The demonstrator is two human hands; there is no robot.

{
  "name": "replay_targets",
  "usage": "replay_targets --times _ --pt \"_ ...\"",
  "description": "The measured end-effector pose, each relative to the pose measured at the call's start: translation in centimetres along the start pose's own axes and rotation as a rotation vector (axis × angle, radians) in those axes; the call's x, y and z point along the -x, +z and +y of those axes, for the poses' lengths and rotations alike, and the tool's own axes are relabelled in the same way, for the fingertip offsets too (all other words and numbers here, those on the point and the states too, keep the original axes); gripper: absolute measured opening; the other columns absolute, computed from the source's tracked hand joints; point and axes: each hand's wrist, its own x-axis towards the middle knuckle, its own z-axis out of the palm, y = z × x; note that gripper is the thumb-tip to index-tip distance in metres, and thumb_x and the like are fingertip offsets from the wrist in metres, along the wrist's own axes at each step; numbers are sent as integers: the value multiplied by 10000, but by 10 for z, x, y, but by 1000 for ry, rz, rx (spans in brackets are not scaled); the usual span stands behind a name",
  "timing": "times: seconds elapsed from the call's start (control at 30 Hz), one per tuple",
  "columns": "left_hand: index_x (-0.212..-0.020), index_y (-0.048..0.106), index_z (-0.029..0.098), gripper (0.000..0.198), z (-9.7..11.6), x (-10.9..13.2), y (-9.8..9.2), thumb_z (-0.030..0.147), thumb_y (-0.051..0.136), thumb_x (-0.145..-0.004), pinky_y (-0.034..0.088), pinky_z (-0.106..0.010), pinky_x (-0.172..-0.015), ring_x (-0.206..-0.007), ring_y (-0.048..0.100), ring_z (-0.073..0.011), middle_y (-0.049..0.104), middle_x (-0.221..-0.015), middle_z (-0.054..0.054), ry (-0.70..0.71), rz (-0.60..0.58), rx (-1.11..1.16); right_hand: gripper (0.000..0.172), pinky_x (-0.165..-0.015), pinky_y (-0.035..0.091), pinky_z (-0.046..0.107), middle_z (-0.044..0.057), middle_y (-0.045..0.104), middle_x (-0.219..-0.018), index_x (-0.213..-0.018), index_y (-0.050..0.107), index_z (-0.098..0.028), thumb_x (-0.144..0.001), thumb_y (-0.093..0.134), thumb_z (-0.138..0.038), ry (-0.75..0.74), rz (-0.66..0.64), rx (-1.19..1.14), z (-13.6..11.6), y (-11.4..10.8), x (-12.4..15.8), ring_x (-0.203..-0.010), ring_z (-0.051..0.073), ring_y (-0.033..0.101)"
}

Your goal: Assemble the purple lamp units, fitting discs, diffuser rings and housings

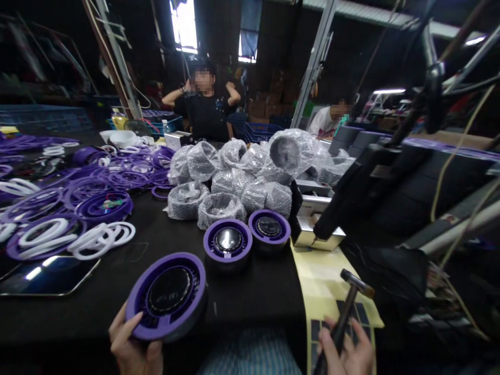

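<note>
Purple disc (167, 296) sits tilted in the left hand (135, 346) at the edge of the black table (78, 317), the fingers (122, 325) spread apart and hooked round its rim. The right hand (346, 350) has its fingers (328, 336) clamped on the handle of a hammer (342, 317), head up, over a yellow sheet (326, 284) of dark pads. Two more discs (227, 240) stand just ahead, before bubble-wrapped bundles (230, 177).

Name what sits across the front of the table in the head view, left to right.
tablet → left hand → purple disc → second purple disc → third purple disc → silver metal box → hammer → right hand
</note>
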Motion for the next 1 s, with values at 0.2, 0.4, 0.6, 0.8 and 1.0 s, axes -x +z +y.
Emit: replay_targets --times 0.2,0.4,0.6,0.8,1.0 --pt "-1109 389 232 377 -2 5 -4 442 491 -813 382 -517 -886 -1126 429 -304 397 -1197 -134 8 -58 -27 918 -1030 250 529 280 327 -1332 -1237 347 -57 -556 562 -634 -130 -55 296 -44 40 -63 -1265 410 296" --pt "-1166 458 260 411 15 -1 -30 472 474 -814 469 -461 -855 -1080 520 -287 490 -1186 -99 -270 -195 -2 723 -1047 237 548 178 371 -1378 -1258 424 -169 -666 577 -555 -212 -243 240 -39 65 -4 -1290 361 317" --pt "-1327 306 185 716 52 -62 -18 487 582 -739 385 -486 -999 -1181 486 -295 497 -1266 -152 -735 -296 96 484 -1020 356 445 118 522 -1261 -1196 508 -167 -781 546 -412 -285 -716 71 -27 126 79 -1194 268 463" --pt "-1270 407 126 640 60 -77 -20 367 600 -709 373 -485 -1018 -1197 471 -292 488 -1285 -154 -532 -531 -152 535 -993 370 423 150 449 -1291 -1294 402 -128 -794 489 -296 -393 -656 136 -38 161 117 -1190 280 452" --pt "-1287 374 194 613 65 -49 -52 308 596 -727 440 -471 -961 -1181 488 -281 481 -1290 -135 -437 -439 -164 517 -1028 319 454 117 465 -1263 -1201 450 -159 -692 511 -225 -408 -707 101 -38 147 140 -1180 278 446"
